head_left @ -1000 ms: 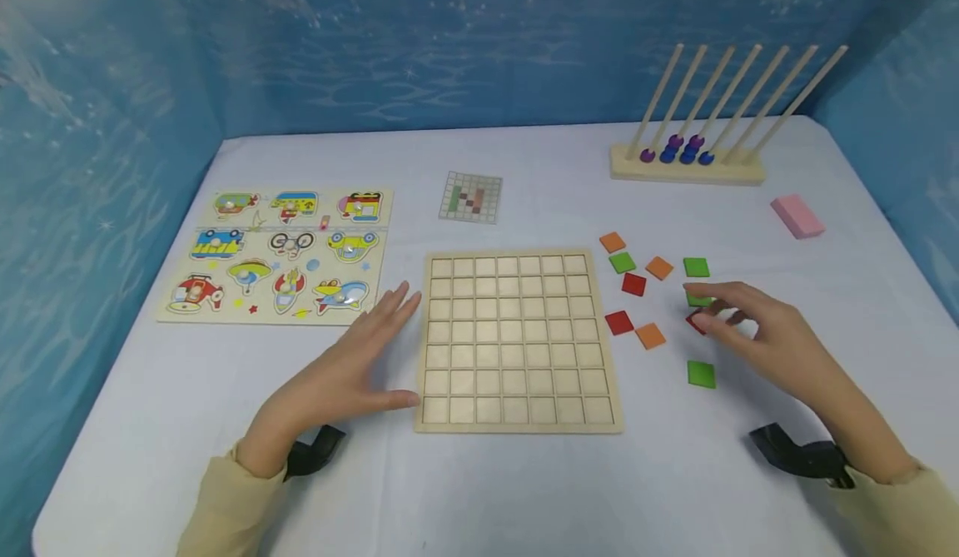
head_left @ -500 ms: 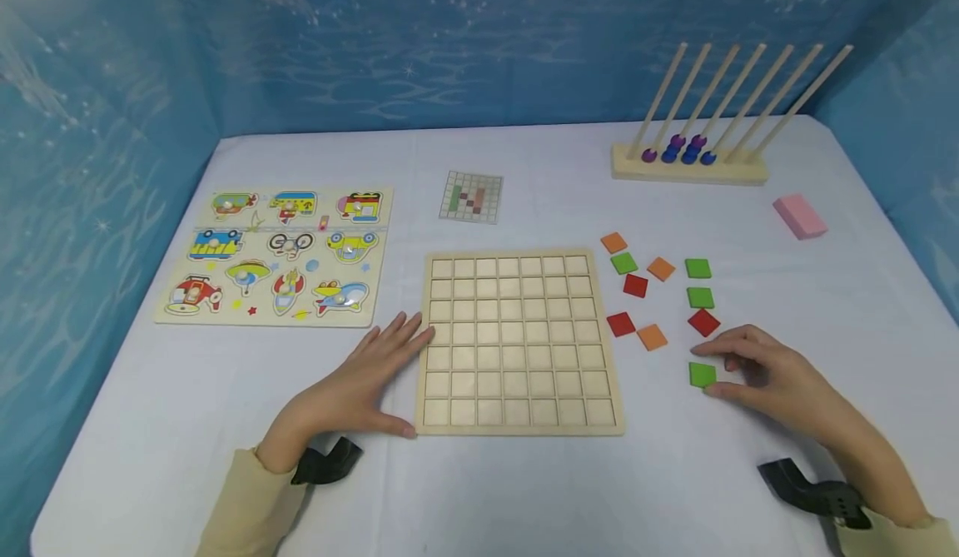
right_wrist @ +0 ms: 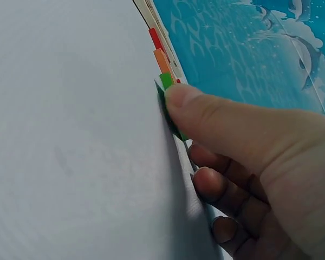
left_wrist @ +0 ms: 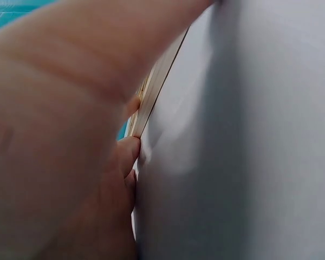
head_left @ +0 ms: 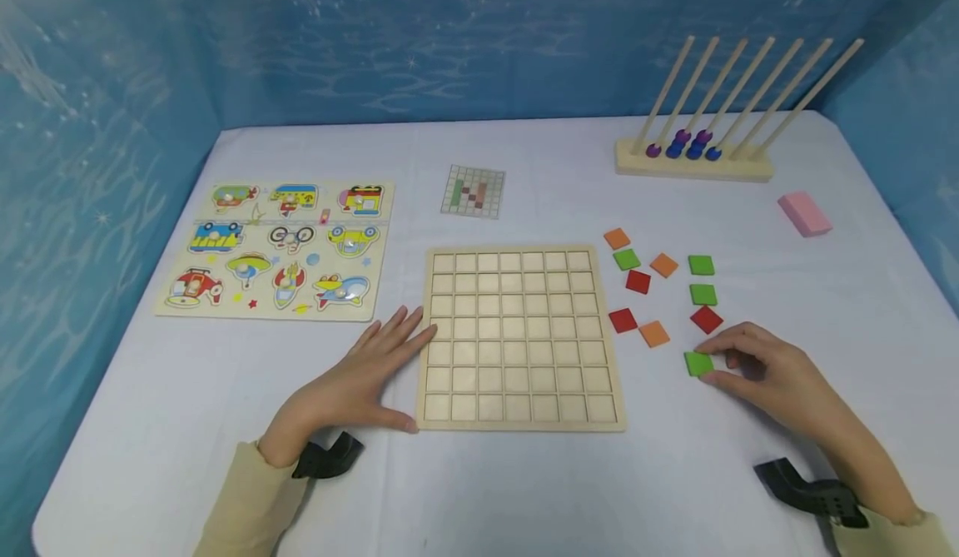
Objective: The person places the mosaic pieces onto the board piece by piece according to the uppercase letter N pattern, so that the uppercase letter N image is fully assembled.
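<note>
My right hand (head_left: 772,374) pinches a green square tile (head_left: 698,364) between thumb and forefinger, at the near end of a column of tiles. In the right wrist view the thumb covers part of that green tile (right_wrist: 166,80), and a dark shadow lies beside it. My left hand (head_left: 360,382) lies with fingers spread at the left edge of a square wooden grid board (head_left: 618,407). Its fingertips rest on the board's rim and its thumb touches near the lower left corner. The left wrist view shows fingers against the board's side (left_wrist: 151,97).
Loose red (head_left: 623,320), orange (head_left: 654,334) and green (head_left: 703,295) tiles lie right of the board. Behind it is a small pattern card (head_left: 474,192). A vehicle peg puzzle (head_left: 273,249) lies left; a bead rack (head_left: 693,166) and pink block (head_left: 805,213) stand back right.
My right hand has left the red tile, come toward the near green tile and taken hold of it, shifting it slightly. The left hand has moved onto the board's edge.
</note>
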Motion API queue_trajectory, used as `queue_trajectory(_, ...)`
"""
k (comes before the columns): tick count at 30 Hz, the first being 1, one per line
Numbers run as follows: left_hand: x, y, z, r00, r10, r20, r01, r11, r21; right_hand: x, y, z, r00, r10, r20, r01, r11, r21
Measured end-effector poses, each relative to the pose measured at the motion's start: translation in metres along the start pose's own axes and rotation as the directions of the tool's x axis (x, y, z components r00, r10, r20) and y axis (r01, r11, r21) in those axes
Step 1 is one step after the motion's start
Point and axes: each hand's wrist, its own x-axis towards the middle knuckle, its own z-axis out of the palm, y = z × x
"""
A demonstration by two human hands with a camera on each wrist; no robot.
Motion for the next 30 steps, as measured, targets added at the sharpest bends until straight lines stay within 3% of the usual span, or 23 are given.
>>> queue_trajectory(6, 0.001, -0.003, -0.001, 1.000, 0.011, -0.002, -0.011, 1.000, 0.008, 0.000, -0.003, 0.001, 0.999, -0.032, -0.004, 0.033, 0.998, 0.049)
queue_trajectory(11, 0.002, -0.003, 0.001, 1.000, 0.010, -0.005, -0.010, 1.000, 0.003, 0.012, -0.018, -0.002, 0.997, -0.052, 0.053, 0.043, 0.987, 0.153)
queue_trajectory(16, 0.001, -0.002, 0.002, 0.999, 0.025, -0.026, -0.025, 1.000, -0.003, 0.039, -0.049, 0.002, 0.984, -0.105, 0.145, 0.044, 0.928, 0.370)
queue_trajectory(20, 0.002, -0.001, 0.002, 0.999, 0.027, -0.022, -0.027, 1.000, 0.002, 0.060, -0.078, 0.017, 0.972, -0.155, 0.177, 0.052, 0.877, 0.478)
queue_trajectory(30, 0.000, -0.002, 0.002, 1.000, 0.005, -0.009, -0.005, 1.000, 0.014, 0.079, -0.148, 0.076, 0.974, -0.172, 0.150, 0.090, 0.893, 0.440)
